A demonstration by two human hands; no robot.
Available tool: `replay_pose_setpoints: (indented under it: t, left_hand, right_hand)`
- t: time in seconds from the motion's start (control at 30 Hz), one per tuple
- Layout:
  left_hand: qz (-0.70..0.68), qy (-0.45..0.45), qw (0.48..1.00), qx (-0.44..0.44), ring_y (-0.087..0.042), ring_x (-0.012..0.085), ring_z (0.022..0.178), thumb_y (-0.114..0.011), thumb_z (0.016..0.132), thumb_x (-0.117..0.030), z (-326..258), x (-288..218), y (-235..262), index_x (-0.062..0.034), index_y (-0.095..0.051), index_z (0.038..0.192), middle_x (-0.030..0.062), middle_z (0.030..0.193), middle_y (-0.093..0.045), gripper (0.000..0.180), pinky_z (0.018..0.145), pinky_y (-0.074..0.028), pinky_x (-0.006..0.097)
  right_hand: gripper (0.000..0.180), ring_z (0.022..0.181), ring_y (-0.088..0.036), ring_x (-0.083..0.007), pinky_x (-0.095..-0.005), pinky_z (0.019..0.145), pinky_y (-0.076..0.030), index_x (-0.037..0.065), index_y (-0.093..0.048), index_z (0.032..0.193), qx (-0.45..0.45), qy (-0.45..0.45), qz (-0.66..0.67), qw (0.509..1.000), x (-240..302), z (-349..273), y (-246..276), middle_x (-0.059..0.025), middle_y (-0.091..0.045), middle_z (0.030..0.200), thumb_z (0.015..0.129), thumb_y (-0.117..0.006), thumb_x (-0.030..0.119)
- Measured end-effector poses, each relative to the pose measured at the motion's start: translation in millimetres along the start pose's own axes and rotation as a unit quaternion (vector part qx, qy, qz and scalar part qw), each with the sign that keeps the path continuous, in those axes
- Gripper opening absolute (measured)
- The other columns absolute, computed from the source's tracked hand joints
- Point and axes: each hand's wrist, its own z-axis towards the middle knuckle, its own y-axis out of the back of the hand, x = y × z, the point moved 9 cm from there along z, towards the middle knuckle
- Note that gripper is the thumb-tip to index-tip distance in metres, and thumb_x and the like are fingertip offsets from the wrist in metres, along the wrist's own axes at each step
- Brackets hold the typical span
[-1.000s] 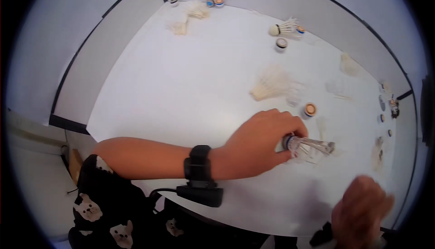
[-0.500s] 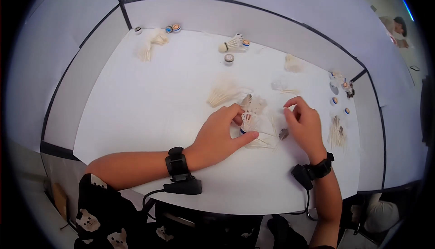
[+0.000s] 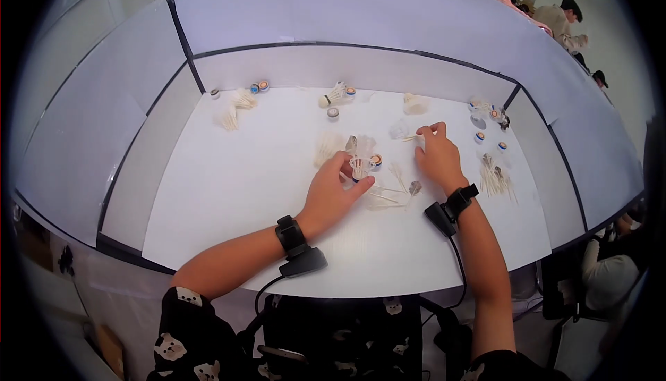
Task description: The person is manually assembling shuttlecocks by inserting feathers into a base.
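Observation:
My left hand is closed round a white shuttlecock with a ring of pale quills and a dark blue band at its base. Just beside it stands a round cork base with an orange top. My right hand is over the board to the right, thumb and fingers apart. Its fingertips are close to a few loose feather stems and a clump of white feathers; whether they touch is too small to tell. Thin quills and a grey-brown feather lie between the hands.
A pile of feathers lies left of the shuttlecock. Farther back are a whole shuttlecock, a grey-topped cork and more feathers. Corks and quills lie at right. A low white wall encloses the table.
The whole view has shifted, showing more of the back wall and people beyond. My right hand has moved forward to the loose feather stems. My left hand keeps its hold on the shuttlecock.

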Motion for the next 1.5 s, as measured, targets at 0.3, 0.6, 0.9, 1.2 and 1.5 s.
replay_pose_setpoints:
  t: [0.3, 0.6, 0.9, 1.2, 1.5]
  left_hand:
    - [0.088, -0.133, 0.982, -0.103, -0.058, 0.0248, 0.088, -0.081, 0.086, -0.030, 2, -20, 17, -0.0038, -0.059, 0.111, 0.0105, 0.098, -0.060, 0.042, 0.078, -0.049, 0.037]
    - [-0.023, -0.006, 0.991, -0.130, -0.058, 0.0195, 0.078, -0.082, 0.088, -0.031, -8, 13, 29, -0.0030, -0.059, 0.116, 0.0076, 0.087, -0.063, 0.046, 0.073, -0.049, 0.034]
    - [0.053, -0.059, 0.993, -0.085, -0.060, 0.0178, 0.079, -0.082, 0.083, -0.025, -17, 8, 16, -0.0048, -0.063, 0.123, 0.0074, 0.094, -0.067, 0.048, 0.073, -0.049, 0.032]
    - [0.125, -0.017, 0.988, -0.088, -0.067, 0.0312, 0.111, -0.081, 0.081, -0.026, -19, 14, 18, -0.0049, -0.065, 0.126, 0.0164, 0.119, -0.071, 0.052, 0.098, -0.051, 0.038]
    - [0.108, -0.022, 0.991, -0.080, -0.068, 0.0300, 0.111, -0.081, 0.080, -0.027, -17, 19, 17, -0.0069, -0.068, 0.124, 0.0153, 0.118, -0.072, 0.050, 0.098, -0.051, 0.038]
  right_hand:
    - [0.013, 0.091, -0.068, -0.0374, -0.0472, 0.082, -0.056, 0.011, -0.068, 0.103, -0.048, 0.040, 0.098, 0.993, -20, 2, -14, -0.0147, -0.058, 0.119, 0.094, -0.068, 0.020]
    - [0.014, 0.092, -0.066, -0.0422, -0.0503, 0.083, -0.055, 0.005, -0.065, 0.099, -0.040, 0.005, 0.102, 0.994, -25, -10, -21, -0.0190, -0.056, 0.118, 0.094, -0.067, 0.018]
    - [0.015, 0.086, -0.069, -0.0379, -0.0480, 0.075, -0.053, 0.008, -0.060, 0.102, -0.117, -0.026, 0.176, 0.977, 10, -46, 6, -0.0135, -0.071, 0.092, 0.099, -0.062, 0.023]
    - [0.019, 0.064, -0.067, -0.0244, -0.0382, 0.065, -0.051, 0.013, -0.062, 0.118, -0.140, -0.004, 0.306, 0.942, 54, -54, 17, -0.0074, -0.077, 0.085, 0.099, -0.062, 0.017]
    - [0.017, 0.065, -0.060, -0.0082, -0.0252, 0.057, -0.048, 0.005, -0.074, 0.104, -0.075, 0.008, 0.408, 0.910, 65, -65, 0, -0.0062, -0.075, 0.084, 0.094, -0.060, 0.007]
